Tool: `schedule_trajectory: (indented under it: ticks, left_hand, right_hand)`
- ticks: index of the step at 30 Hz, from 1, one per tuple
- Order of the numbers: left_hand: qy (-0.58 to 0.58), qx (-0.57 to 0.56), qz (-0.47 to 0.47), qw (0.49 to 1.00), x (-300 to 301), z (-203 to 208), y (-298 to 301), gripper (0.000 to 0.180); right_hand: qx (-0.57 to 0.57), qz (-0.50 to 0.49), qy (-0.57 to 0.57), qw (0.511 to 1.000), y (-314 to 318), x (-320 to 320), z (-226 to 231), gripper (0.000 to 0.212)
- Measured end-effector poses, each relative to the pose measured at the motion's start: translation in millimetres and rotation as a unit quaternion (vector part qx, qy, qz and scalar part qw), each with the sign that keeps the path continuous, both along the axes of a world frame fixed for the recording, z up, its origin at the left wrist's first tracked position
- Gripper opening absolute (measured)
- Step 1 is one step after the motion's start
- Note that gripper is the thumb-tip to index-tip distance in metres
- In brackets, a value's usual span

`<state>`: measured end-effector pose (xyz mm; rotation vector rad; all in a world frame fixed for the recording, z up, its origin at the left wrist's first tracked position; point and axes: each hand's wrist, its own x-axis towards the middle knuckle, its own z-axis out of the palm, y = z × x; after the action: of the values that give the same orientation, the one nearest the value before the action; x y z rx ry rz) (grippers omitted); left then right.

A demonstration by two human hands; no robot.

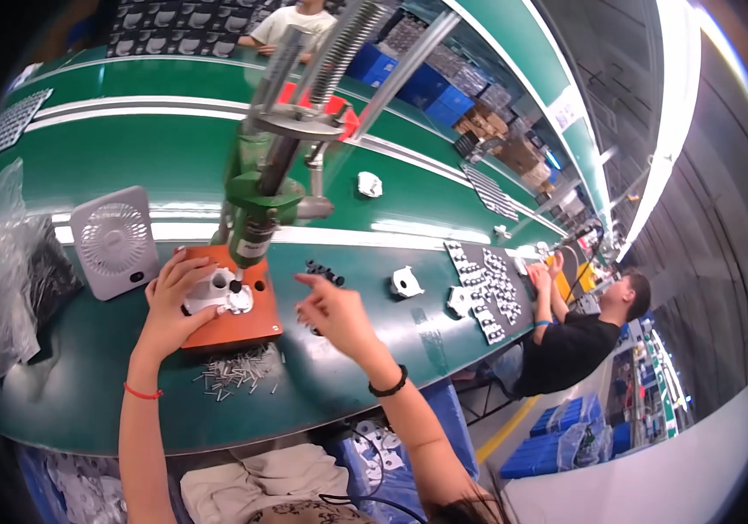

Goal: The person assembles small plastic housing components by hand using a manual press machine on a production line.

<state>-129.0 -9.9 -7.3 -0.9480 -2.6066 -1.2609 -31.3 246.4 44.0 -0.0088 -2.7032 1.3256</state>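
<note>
My left hand point(173, 301) curves round a silver metal casting point(236, 299) seated on an orange block point(256, 327), its thumb resting on the casting's near edge. Above the casting stands a green press point(256, 205), with a dark tip close over the part. To the right of the block, my right hand point(336, 316) hovers over the table with its index finger stretched out and the other fingers loosely bent; nothing shows in it. Small black parts point(325, 272) lie just beyond that fingertip. A pile of small metal pins point(239, 371) lies in front of the block.
A white fan point(114, 243) and a clear plastic bag point(9, 279) stand at the left. More castings point(406, 282) lie to the right, near a dark tray of small parts point(498, 284). A co-worker point(570, 349) sits at the right; another person point(291, 26) is across the belt point(182, 166).
</note>
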Motion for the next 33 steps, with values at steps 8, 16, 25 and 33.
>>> schedule_trajectory:
  ticks: [8,16,25,33]
  left_hand:
    - [0.001,0.01,-0.008,1.0,-2,-2,6,0.056]
    - [-0.013,0.031,-0.01,0.999,0,-3,2,0.056]
    - [-0.018,0.035,-0.001,0.999,0,-5,4,0.057]
    - [-0.018,0.038,-0.005,0.999,-1,-7,3,0.057]
  right_hand:
    - [-0.136,-0.005,0.068,0.988,-13,-60,-7,0.013]
    - [-0.074,0.053,0.086,0.992,-36,-79,-42,0.014]
    - [-0.037,0.07,0.094,0.992,-20,-80,-53,0.016]
    - [0.101,0.077,0.145,0.981,-26,-68,-31,0.013]
